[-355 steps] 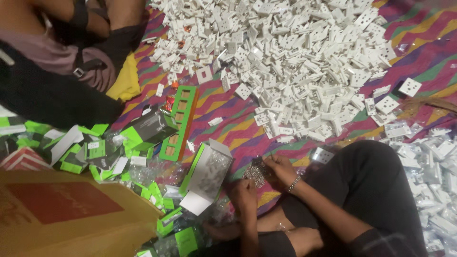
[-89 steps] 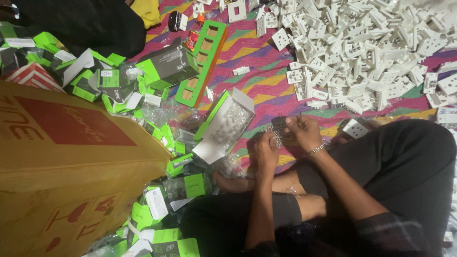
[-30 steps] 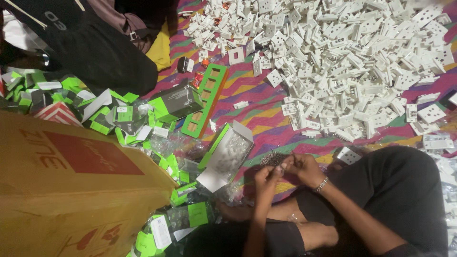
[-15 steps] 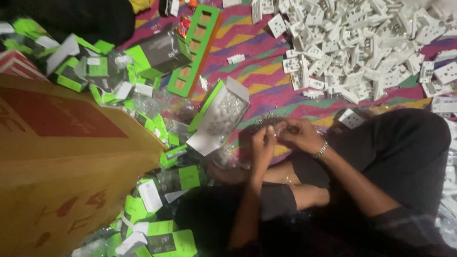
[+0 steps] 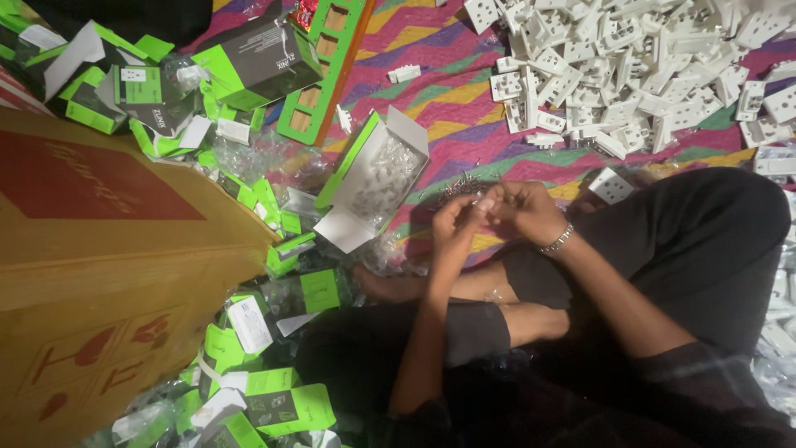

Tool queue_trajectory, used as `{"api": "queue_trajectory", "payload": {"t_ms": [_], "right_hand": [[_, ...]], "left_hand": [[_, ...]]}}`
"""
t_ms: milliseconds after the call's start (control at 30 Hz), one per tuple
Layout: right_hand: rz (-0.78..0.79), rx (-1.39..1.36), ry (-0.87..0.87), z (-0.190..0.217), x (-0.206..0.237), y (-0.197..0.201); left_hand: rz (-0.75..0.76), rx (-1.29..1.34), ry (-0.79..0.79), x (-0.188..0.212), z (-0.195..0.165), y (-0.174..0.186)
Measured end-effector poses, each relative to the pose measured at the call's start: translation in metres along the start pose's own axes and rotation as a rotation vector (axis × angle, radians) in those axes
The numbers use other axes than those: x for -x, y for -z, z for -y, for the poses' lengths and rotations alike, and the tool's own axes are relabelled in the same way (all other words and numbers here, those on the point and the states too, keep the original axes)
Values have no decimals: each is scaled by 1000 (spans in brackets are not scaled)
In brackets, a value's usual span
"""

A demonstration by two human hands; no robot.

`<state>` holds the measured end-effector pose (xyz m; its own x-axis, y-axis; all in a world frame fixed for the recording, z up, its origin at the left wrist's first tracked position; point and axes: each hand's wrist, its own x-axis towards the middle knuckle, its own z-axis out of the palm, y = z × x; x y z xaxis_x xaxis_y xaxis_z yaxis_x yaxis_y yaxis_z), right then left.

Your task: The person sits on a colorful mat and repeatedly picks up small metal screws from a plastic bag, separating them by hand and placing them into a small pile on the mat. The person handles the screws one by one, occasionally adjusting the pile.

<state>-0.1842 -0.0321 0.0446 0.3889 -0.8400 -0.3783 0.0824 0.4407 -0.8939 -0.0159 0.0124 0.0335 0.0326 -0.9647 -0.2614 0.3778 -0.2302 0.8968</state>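
My left hand point(image 5: 454, 222) and my right hand point(image 5: 524, 207), which wears a metal bracelet, meet fingertip to fingertip above my crossed legs. Both pinch a small pale part point(image 5: 483, 202) that is too tiny to identify. Just beyond the fingers a little heap of small metal bits point(image 5: 462, 187) lies on the striped cloth point(image 5: 464, 108). An open white and green carton point(image 5: 371, 178) with clear plastic bags inside lies to the left of my hands. One white socket plate point(image 5: 611, 185) rests by my knee.
A large pile of white socket plates point(image 5: 630, 66) covers the cloth at the upper right. A big brown cardboard box point(image 5: 108, 249) fills the left. Green and black packets point(image 5: 265, 62) and a green cardboard tray point(image 5: 325, 75) are scattered around it, with more packets point(image 5: 282, 398) below.
Both hands have stayed together on the small part in my lap. The view has drifted, so the cardboard box and the socket pile shift in the frame.
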Motion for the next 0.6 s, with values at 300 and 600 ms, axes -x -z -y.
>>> {"api": "queue_trajectory", "payload": {"t_ms": [300, 600], "right_hand": [[-62, 19, -17, 16, 2, -8], [-11, 81, 23, 3, 0, 0]], "left_hand": [[-74, -91, 15, -2, 16, 13], [-2, -75, -4, 0, 8, 5]]}}
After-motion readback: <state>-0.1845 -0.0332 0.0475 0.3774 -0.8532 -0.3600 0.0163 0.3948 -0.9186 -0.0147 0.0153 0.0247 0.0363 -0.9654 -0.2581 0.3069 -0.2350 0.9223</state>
